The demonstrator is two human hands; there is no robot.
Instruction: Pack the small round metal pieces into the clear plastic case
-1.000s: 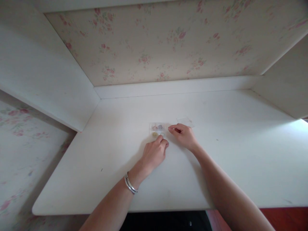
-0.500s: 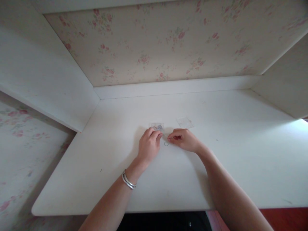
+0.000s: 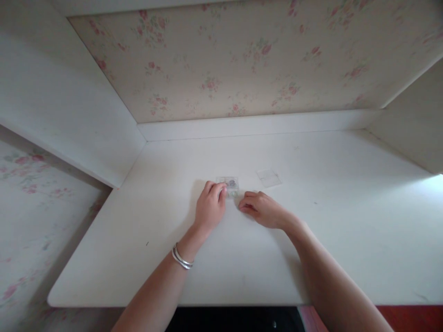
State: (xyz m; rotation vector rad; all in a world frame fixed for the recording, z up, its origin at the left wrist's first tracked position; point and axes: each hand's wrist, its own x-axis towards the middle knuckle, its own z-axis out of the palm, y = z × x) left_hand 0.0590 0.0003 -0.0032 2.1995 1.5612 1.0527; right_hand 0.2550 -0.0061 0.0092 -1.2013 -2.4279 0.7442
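Observation:
A small clear plastic box (image 3: pixel 232 183) with dark, coiled-looking little items inside lies on the white table. My left hand (image 3: pixel 210 205) is at its left front corner, thumb and fingers pinched on its edge. A silver bangle (image 3: pixel 182 259) circles that wrist. Just right of the box's front, my right hand (image 3: pixel 260 209) is low over the tabletop with its fingertips pressed together. Whatever those fingertips hold is hidden. A clear, flat plastic piece (image 3: pixel 270 178), like a lid or sleeve, lies beyond my right hand.
The white tabletop (image 3: pixel 194 161) runs back to a raised ledge (image 3: pixel 256 124) below floral wallpaper. White side panels (image 3: pixel 79 106) stand at left and right. A short dark thread-like bit (image 3: pixel 147 243) lies at the left, and a tiny speck (image 3: pixel 315 203) at the right.
My right hand has come down and nearer me, over the spot where a small dark ring lay; that ring is out of sight now. My left hand has shifted slightly left, uncovering more of the box.

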